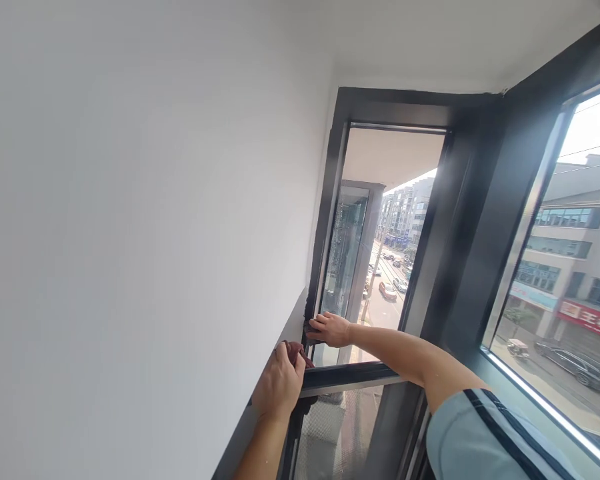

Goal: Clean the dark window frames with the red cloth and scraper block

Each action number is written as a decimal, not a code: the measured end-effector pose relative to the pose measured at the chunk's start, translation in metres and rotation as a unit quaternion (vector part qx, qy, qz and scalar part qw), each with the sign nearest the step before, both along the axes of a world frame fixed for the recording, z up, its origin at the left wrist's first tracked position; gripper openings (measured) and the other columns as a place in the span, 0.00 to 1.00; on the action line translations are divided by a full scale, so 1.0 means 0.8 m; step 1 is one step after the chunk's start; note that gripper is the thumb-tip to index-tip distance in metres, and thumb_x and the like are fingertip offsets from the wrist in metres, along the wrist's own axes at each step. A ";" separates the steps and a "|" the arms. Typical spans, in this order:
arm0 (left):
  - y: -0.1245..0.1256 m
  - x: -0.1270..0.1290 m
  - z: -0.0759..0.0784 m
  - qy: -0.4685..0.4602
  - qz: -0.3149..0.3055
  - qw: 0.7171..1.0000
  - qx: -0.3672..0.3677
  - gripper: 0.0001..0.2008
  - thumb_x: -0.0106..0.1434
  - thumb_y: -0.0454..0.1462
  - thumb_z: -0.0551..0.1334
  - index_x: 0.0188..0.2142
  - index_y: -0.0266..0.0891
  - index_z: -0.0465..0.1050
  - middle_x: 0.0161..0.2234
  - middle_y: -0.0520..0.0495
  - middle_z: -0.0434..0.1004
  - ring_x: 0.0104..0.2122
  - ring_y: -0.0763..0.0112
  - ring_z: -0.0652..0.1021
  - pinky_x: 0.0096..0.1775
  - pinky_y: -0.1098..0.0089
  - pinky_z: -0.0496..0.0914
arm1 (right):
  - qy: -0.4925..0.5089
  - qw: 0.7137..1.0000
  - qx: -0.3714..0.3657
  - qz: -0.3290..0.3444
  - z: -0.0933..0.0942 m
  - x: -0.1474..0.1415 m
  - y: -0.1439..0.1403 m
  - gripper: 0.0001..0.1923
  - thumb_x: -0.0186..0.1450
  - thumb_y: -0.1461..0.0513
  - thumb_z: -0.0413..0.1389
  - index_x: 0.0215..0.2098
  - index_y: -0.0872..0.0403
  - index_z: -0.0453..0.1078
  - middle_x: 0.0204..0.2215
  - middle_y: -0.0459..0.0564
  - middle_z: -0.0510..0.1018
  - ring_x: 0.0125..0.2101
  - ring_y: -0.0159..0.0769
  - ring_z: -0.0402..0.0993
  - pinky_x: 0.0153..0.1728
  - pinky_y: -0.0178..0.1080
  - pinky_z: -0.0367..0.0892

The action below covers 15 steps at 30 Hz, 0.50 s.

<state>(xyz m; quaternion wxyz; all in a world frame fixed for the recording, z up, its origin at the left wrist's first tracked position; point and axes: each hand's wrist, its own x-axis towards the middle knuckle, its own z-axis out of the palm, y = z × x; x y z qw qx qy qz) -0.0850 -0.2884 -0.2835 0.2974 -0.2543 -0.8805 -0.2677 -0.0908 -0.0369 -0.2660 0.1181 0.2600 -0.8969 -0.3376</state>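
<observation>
At the lower left of the black window frame [391, 105]: a dark red cloth [295, 351], gripped in the left hand [280, 380]
Right hand [333, 329]: fingers bent against the frame's left upright [329, 200]; cannot tell whether it grips anything
Frame: encloses a glass pane [395, 157], with street [391, 312] and cars [387, 291] beyond

the rag [295, 349] is cloth, the wall [155, 200] smooth and matt.
</observation>
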 end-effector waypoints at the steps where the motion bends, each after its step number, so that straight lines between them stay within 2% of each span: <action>1: 0.000 -0.001 -0.001 0.001 0.001 1.000 -0.002 0.17 0.65 0.42 0.49 0.40 0.33 0.72 0.31 0.41 0.78 0.32 0.63 0.78 0.34 0.67 0.65 | 0.000 1.000 -0.021 0.000 0.011 0.009 0.003 0.26 0.63 0.58 0.51 0.60 0.48 0.61 0.56 0.58 0.64 0.46 0.45 0.62 0.42 0.45 0.63; 3: -0.001 -0.003 -0.003 0.005 0.003 1.000 -0.007 0.18 0.65 0.42 0.49 0.42 0.32 0.71 0.31 0.40 0.78 0.32 0.62 0.79 0.34 0.67 0.65 | 0.058 0.992 -0.110 -0.031 0.042 0.022 0.010 0.31 0.61 0.56 0.54 0.62 0.49 0.59 0.56 0.59 0.63 0.49 0.48 0.60 0.47 0.50 0.62; 4: -0.002 -0.004 -0.004 0.007 0.008 1.000 -0.011 0.19 0.66 0.43 0.49 0.43 0.31 0.71 0.31 0.40 0.78 0.32 0.62 0.79 0.34 0.67 0.65 | 0.113 0.976 -0.177 -0.059 0.061 0.024 0.012 0.33 0.61 0.56 0.53 0.63 0.49 0.56 0.57 0.59 0.61 0.52 0.50 0.58 0.49 0.52 0.61; 5: -0.003 -0.006 -0.005 0.010 0.014 1.000 -0.017 0.20 0.66 0.43 0.48 0.44 0.31 0.71 0.32 0.40 0.79 0.32 0.61 0.79 0.34 0.66 0.65 | 0.169 0.948 -0.256 -0.090 0.082 0.022 0.011 0.33 0.61 0.56 0.52 0.64 0.50 0.54 0.59 0.60 0.59 0.55 0.51 0.56 0.51 0.53 0.60; 6: -0.004 -0.007 -0.006 0.013 0.019 0.999 -0.024 0.20 0.66 0.43 0.48 0.44 0.31 0.71 0.32 0.40 0.79 0.32 0.61 0.79 0.34 0.66 0.65 | 0.216 0.907 -0.341 -0.121 0.104 0.015 0.009 0.33 0.62 0.56 0.51 0.65 0.50 0.52 0.60 0.59 0.57 0.57 0.51 0.54 0.53 0.54 0.59; 8: -0.006 -0.009 -0.007 0.020 0.030 0.999 -0.040 0.21 0.66 0.44 0.47 0.44 0.31 0.70 0.32 0.40 0.79 0.31 0.61 0.79 0.34 0.65 0.65 | 0.264 0.801 -0.510 -0.169 0.142 -0.011 -0.002 0.33 0.65 0.56 0.47 0.67 0.50 0.48 0.63 0.57 0.54 0.59 0.50 0.53 0.55 0.53 0.59; 10: -0.008 -0.010 -0.007 0.024 0.037 0.997 -0.058 0.22 0.66 0.45 0.46 0.45 0.31 0.70 0.32 0.40 0.79 0.31 0.60 0.79 0.35 0.63 0.65 | 0.251 0.708 -0.636 -0.176 0.159 -0.040 -0.015 0.33 0.66 0.56 0.45 0.68 0.50 0.45 0.63 0.55 0.53 0.59 0.48 0.55 0.57 0.50 0.58; 12: -0.009 -0.011 -0.006 0.021 0.042 0.996 -0.072 0.23 0.66 0.46 0.46 0.46 0.31 0.69 0.33 0.40 0.79 0.33 0.59 0.79 0.37 0.62 0.66 | 0.225 0.637 -0.719 -0.163 0.144 -0.060 -0.030 0.35 0.66 0.58 0.45 0.69 0.52 0.42 0.64 0.55 0.52 0.60 0.45 0.55 0.59 0.47 0.56; 15: -0.009 -0.011 -0.007 0.012 0.053 0.995 -0.083 0.23 0.66 0.46 0.46 0.47 0.32 0.68 0.33 0.41 0.80 0.33 0.58 0.79 0.38 0.61 0.65 | 0.153 0.537 -0.806 -0.197 0.075 -0.057 -0.055 0.36 0.64 0.61 0.48 0.68 0.52 0.42 0.61 0.57 0.56 0.59 0.41 0.58 0.59 0.46 0.56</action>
